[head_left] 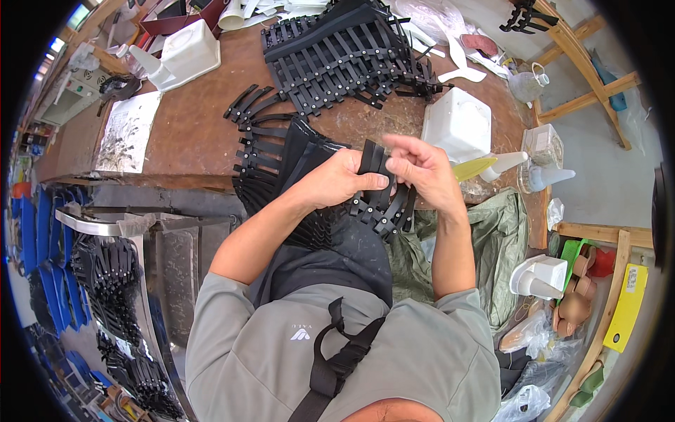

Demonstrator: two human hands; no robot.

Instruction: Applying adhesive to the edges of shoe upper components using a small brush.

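My left hand [337, 180] grips a piece of black straps joined with metal rivets [380, 211], its thumb pressed flat over the upper straps. Close against the right side of that piece is my right hand [425, 172]. Its index finger and thumb are apart beside the strap ends, with nothing visible between them; its other fingers are partly hidden. More riveted black strap pieces [264, 158] lie under my left forearm, spread over the table edge and my lap. A large stack of similar strap pieces [337, 60] rests on the table beyond my hands.
The brown worktable [204, 119] carries a white bottle with a nozzle [186, 56] at left and another white container [457, 123] at right. A stained paper sheet [129, 132] lies left. A metal-railed cart [98, 224] and wooden framing [598, 232] flank me.
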